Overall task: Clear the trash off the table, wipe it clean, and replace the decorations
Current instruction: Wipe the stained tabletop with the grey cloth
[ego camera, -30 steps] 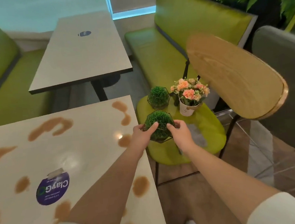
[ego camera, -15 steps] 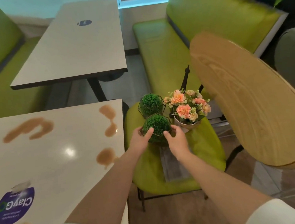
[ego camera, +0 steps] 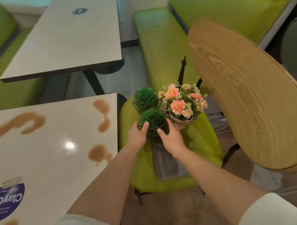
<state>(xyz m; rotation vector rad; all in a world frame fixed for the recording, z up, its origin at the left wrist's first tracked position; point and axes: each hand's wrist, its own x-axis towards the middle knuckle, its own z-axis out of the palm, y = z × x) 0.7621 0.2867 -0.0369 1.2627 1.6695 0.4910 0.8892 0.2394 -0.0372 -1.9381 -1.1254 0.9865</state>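
Observation:
A green ball plant in a black wire frame rests on the green chair seat. My left hand holds its left side and my right hand its right side. A second green ball plant stands just behind it. Right of both is a white pot of pink flowers. A grey cloth lies on the seat under my right wrist. The near table to my left carries several brown spill marks and a purple round sticker.
The chair's wooden backrest rises close on the right. A second table stands farther back, with green benches on both sides. There is floor between the tables and in front of the chair.
Both hands stay on the near ball plant, which has gone down onto the seat beside the other plant and the flowers. The view has swung right and closer to the chair.

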